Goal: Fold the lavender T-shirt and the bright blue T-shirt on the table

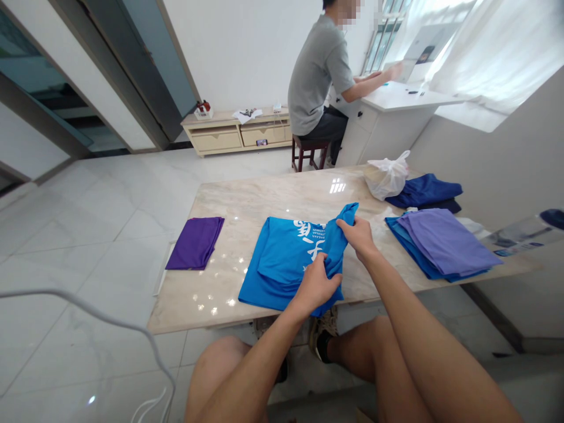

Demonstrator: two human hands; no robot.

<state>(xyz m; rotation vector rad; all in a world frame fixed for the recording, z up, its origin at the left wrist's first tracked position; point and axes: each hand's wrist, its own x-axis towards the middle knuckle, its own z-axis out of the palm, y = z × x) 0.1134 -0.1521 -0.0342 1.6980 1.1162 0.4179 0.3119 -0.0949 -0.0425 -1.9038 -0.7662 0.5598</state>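
Note:
A partly folded blue T-shirt with white lettering lies on the marble-patterned table in front of me. My left hand is closed on its near right part, where the cloth bunches under the fingers. Farther back, my right hand pinches the raised right edge between thumb and fingers. That edge is lifted and creased, and part of the lettering disappears into the folds. A bit of the cloth hangs over the table's front edge.
A folded purple cloth lies at the table's left. On the right are stacked lilac and blue cloths, a white plastic bag, dark blue fabric and a clear bottle. Behind, a person sits at a white desk.

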